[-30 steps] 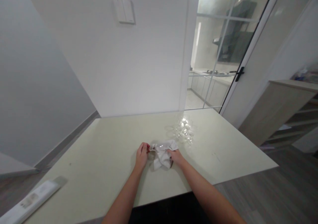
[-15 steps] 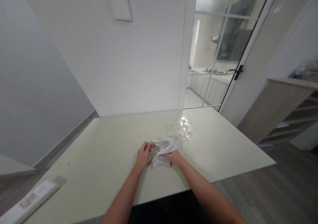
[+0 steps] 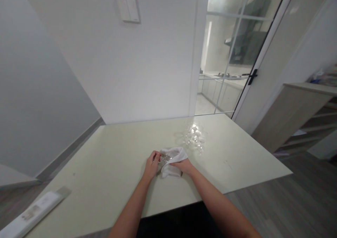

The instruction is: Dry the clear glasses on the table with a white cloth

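From where I stand, the two hands work near the front edge of the pale worktop (image 3: pixel 118 150), low in the middle of the frame. The left hand (image 3: pixel 152 163) has its fingertips pinched on one end of a clear piece (image 3: pixel 166 158) (glass, by its shine, though its full shape is hidden). The right hand (image 3: pixel 185 165) is closed on a whitish cloth (image 3: pixel 172 172), thumb tucked among the folds; which of its fingers touch the piece itself, I can't tell.

What has changed is the cloth: a second ago it was bunched below the piece, with a clear rounded part showing on top; now a fold stands up along the far side and round to the right. The piece therefore sits deeper in the wrap, between both hands, with only a glinting bit in view. The left grip looks the same as it did.

Just beyond, right of centre, a cluster of clear glassware (image 3: pixel 195 138) stands apart from the hands. A white box (image 3: pixel 34 211) lies at lower left.
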Tool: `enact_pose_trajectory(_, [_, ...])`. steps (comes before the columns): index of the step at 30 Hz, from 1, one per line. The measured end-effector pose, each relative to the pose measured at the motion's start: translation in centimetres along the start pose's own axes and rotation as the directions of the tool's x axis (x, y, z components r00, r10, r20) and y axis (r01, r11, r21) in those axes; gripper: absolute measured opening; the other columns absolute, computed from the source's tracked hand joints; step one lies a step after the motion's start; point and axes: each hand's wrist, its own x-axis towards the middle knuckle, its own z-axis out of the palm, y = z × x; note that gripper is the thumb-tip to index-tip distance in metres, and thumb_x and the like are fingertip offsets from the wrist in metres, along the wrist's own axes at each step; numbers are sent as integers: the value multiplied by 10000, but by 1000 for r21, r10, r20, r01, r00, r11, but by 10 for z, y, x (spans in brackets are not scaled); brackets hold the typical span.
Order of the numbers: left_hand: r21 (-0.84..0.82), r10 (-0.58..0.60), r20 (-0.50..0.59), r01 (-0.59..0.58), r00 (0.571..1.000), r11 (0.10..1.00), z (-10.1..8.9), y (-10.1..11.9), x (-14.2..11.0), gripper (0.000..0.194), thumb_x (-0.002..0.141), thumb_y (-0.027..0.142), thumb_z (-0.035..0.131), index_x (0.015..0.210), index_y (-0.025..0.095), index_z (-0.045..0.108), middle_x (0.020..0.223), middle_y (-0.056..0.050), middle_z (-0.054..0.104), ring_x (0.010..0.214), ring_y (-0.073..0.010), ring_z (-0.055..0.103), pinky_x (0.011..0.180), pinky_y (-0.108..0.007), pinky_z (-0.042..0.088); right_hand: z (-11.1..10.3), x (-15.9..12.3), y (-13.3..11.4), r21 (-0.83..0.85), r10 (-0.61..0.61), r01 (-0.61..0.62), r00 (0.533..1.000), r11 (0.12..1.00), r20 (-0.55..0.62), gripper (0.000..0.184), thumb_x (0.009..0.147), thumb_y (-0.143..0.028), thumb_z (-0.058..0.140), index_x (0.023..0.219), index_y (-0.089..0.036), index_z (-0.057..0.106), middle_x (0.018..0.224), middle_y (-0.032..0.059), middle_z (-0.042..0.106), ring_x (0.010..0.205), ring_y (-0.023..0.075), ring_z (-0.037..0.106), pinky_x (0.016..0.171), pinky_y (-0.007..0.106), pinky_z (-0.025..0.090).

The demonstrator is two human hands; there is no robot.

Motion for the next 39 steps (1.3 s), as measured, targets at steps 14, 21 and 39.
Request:
enact_pose_trajectory(14, [12,-9,-13,9,1000,1000,0,2,0,366,875,531,421,759,203,534,639,11,516,608,-161,494,553,-242,385,2,-3,-9,4,8,-8,1000,1000,-18,363,585,-364,797,877,-168,705,913,64,725,857,216,661,853,385,518])
enact_pose_trajectory(21, [15,12,-22,-12,1000,1000,0,-2,1,337,880,499,443,746,205,541,627,24,522,601,-151,496,573,-240,387,2,-2,-9,9,10,-10,1000,1000,-5,363,590,-366,786,888,-174,709,936,75,724,882,223,656,851,393,524])
enact_pose_trajectory(39, [38,7,0,-7,1000,999,-1,-1,1,348,884,510,433,767,201,541,643,18,526,631,-158,507,599,-248,393,1,0,-5,5,13,-13,1000,1000,6,380,576,-395,799,866,-168,705,949,70,719,889,216,646,872,381,500])
